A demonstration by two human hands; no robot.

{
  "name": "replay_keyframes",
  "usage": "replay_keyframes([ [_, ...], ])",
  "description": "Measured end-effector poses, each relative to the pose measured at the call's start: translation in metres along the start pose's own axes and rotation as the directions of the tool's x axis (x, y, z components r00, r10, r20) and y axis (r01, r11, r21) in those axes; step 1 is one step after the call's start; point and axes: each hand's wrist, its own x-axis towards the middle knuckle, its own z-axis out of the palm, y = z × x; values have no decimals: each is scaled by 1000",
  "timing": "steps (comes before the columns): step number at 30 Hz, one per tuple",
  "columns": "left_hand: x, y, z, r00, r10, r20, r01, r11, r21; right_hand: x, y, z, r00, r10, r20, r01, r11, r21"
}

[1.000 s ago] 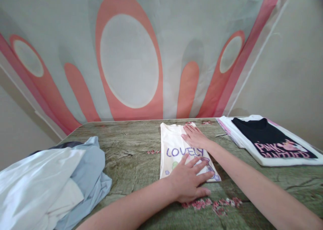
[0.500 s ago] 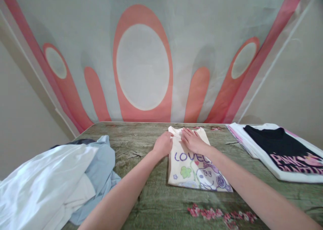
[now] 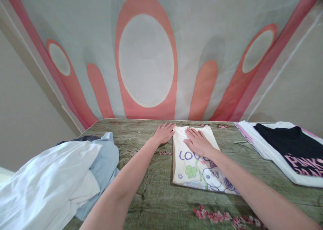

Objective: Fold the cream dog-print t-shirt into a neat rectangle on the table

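A cream T-shirt [image 3: 185, 169], folded into a rectangle, lies flat on the table with its collar toward the far edge. Purple lettering, a green clover and a cartoon dog are printed on its front. My right hand [image 3: 198, 142] rests flat on the upper part of the shirt, fingers stretched out, and my forearm covers part of the print. Beside the shirt's upper left corner, my left hand [image 3: 164, 133] lies with spread fingers, its fingertips at the collar edge. Neither hand grips anything.
On the left is a loose heap of clothes, with a white garment [image 3: 55, 176] over a light blue one [image 3: 106, 162] and something dark behind. At right lies a stack of folded shirts, a black one [image 3: 280, 139] on top. The wood-patterned table [image 3: 151, 203] ends at a printed backdrop [image 3: 101, 21].
My left hand has opened from curled fingers at the shirt's edge to spread fingers. My right hand stays on the shirt. The whole view has shifted slightly.
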Motion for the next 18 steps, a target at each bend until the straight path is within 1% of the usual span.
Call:
replay_keyframes([
  [2,-8,7,0,997,-35,-70,35,999,-14,0,-1,0,1000,4,7,-4,1000,1],
  [4,-21,17,-3,988,-47,-147,40,998,-52,-1,-1,-1,1000,6,10,-6,1000,1],
  [6,-37,29,-9,981,-27,-190,8,995,-99,-1,-2,-1,1000,8,5,-8,1000,1],
  [8,-56,44,-19,982,45,-186,-70,989,-129,-2,-2,-1,1000,7,-3,-7,1000,3],
  [10,-76,58,-28,972,190,-137,-207,971,-123,-2,-1,-1,1000,4,-7,-4,1000,4],
  [12,-95,69,-35,941,337,-38,-339,936,-98,-2,-1,0,1000,1,-7,-1,1000,0],
  [13,-103,73,-36,924,382,18,-379,921,-91,-2,-1,0,1000,2,-6,-2,1000,-3],
  [15,-118,78,-34,906,409,105,-404,912,-72,-2,-1,0,1000,8,-3,-8,1000,-5],
  [16,-125,78,-32,908,398,132,-394,917,-55,-1,-1,0,1000,12,0,-12,1000,-5],
  [18,-135,77,-27,924,350,153,-353,936,-6,-1,-1,0,1000,18,4,-18,1000,-2],
])
